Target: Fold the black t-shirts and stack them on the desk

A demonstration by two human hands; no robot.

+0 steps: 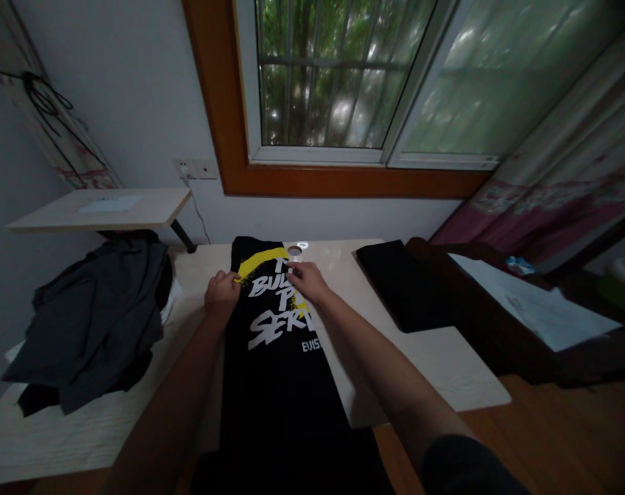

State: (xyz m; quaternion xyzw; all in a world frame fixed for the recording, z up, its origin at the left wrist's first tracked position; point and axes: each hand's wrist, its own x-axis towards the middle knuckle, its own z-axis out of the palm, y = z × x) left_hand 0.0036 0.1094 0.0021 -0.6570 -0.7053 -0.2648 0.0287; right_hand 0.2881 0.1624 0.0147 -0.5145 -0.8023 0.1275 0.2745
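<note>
A black printed garment (271, 371), with white lettering and yellow paint-like marks, lies as a long narrow strip down the table. Its lower end runs off the near edge toward me. My left hand (222, 297) is closed on its left edge, near the far end, with the fingertips partly hidden. Across from it, my right hand (308, 280) pinches the right edge beside the lettering. Part of the print is cut off at that folded edge.
A heap of dark grey and black clothes (100, 316) lies on the left, under a small raised shelf (106, 220). To the right is a flat black folded cloth (395, 282). A round cable hole (295, 251) is just beyond the garment, below the window.
</note>
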